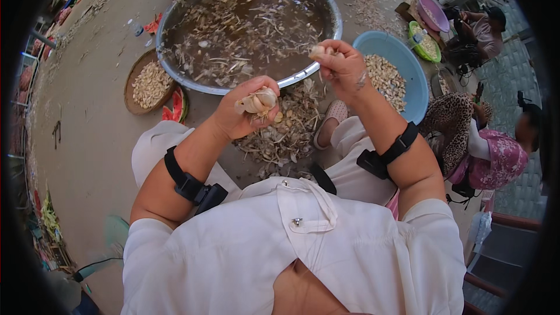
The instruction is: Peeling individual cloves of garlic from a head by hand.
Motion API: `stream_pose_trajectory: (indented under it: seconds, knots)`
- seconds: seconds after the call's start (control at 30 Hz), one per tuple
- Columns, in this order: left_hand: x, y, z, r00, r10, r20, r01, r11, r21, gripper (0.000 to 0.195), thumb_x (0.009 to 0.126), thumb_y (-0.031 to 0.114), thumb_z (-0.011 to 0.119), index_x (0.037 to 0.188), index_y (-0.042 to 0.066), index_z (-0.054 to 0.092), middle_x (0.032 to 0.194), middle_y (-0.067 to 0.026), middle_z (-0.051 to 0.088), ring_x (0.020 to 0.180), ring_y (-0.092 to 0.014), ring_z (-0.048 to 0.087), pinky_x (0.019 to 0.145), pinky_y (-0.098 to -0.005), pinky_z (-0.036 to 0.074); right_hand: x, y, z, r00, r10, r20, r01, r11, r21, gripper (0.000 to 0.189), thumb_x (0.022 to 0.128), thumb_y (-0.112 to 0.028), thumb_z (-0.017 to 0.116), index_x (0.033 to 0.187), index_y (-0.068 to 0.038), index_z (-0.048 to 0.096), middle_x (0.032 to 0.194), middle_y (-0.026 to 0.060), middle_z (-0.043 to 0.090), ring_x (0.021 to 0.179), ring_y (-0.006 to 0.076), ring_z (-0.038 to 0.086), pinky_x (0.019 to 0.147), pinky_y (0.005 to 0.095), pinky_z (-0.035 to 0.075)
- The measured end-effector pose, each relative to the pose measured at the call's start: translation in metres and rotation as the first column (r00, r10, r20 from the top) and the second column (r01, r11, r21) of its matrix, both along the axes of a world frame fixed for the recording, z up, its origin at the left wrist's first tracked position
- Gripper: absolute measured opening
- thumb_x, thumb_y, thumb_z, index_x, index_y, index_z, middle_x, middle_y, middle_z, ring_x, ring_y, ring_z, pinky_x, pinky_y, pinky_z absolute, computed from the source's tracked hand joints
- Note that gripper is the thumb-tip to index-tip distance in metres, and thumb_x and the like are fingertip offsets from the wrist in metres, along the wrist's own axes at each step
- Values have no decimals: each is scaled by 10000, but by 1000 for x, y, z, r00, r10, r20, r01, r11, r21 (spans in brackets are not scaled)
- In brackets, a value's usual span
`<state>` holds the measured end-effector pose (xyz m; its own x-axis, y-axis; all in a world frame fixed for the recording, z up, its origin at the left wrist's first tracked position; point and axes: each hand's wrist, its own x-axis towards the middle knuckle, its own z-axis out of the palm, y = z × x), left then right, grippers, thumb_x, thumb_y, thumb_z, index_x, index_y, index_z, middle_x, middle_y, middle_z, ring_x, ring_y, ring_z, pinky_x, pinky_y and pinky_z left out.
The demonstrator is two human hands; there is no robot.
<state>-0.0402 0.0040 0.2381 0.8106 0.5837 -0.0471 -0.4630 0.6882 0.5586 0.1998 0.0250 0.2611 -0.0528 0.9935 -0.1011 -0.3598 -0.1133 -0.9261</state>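
Note:
My left hand [247, 111] grips a partly opened garlic bulb [258, 102], its cloves facing up, just outside the near rim of a large metal basin [284, 82]. Pinched in the raised fingers of my right hand [341, 68] is a pale piece of garlic [318, 51], over the basin's right rim. Murky water with floating garlic skins and stalks [245, 30] fills much of the basin. Below my hands, a heap of garlic skins, stalks and some cloves [288, 133] lies on the ground between my feet.
A blue plastic tub [413, 70] of garlic cloves stands at the right, a woven basket [131, 83] of cloves at the left beside a watermelon rind [178, 107]. Two people [498, 153] sit at the right near green and purple basins [433, 13]. Another person's leg shows behind the metal basin.

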Motion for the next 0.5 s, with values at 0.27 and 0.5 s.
stream_pose_trajectory:
  seconds: [0.27, 0.5]
  knots:
    - [19, -1, 2, 975, 111, -192, -86, 987, 134, 312, 917, 304, 444, 1056, 29, 491, 847, -84, 581, 710, -114, 562, 527, -211, 458, 216, 60, 24, -327, -290, 899, 167, 919, 357, 464, 684, -294, 697, 1095, -104, 597, 964, 112, 621, 908, 235, 585, 786, 320, 451]
    - [16, -3, 8, 969, 171, -176, -159, 984, 80, 338, 930, 353, 409, 1070, 55, 482, 846, -62, 574, 717, -98, 562, 542, -189, 454, 93, 31, 74, 677, -27, 735, 47, 999, -7, 538, 754, -269, 648, 1217, -48, 484, 1152, 82, 526, 1065, 211, 488, 837, 324, 407]
